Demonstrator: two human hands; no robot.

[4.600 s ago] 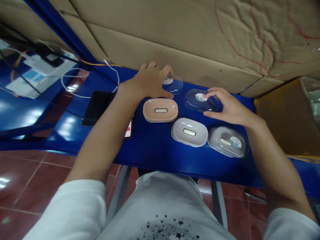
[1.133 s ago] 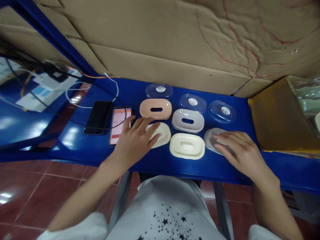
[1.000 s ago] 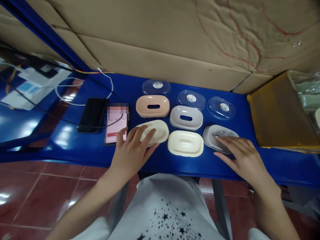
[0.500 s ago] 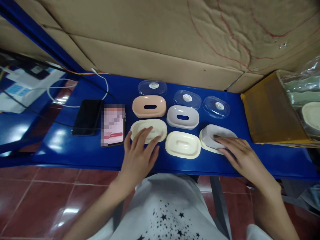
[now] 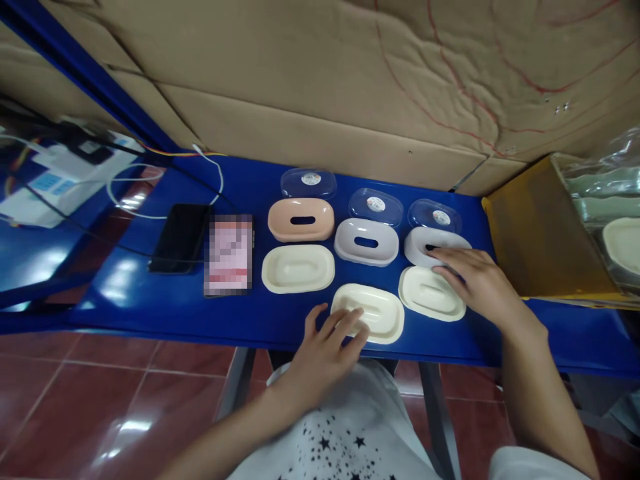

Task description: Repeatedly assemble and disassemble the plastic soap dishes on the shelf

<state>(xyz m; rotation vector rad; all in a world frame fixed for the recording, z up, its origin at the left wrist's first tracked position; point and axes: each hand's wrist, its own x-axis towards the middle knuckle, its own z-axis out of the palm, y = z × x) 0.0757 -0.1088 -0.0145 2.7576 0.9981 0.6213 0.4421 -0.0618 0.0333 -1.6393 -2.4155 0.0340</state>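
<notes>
My left hand rests with spread fingertips on the middle cream oval tray, close to the table's front edge. With fingers at its slot, my right hand grips the near right part of a white soap dish; the fingertips are partly hidden. Just in front of that dish lies the right cream tray, partly under my right thumb. Another white soap dish stands in the middle, a peach soap dish to its left. The left cream tray lies untouched before the peach one.
Behind the dishes lie clear lids with round stickers: a left lid, a middle lid and a right lid. Two phones are at left, a black phone and a lit phone, near cables. An open cardboard box stands at right.
The right white dish has moved back off its cream tray onto the table, with my right hand on it. My left hand has shifted from the left tray to the middle tray, which sits nearer the edge.
</notes>
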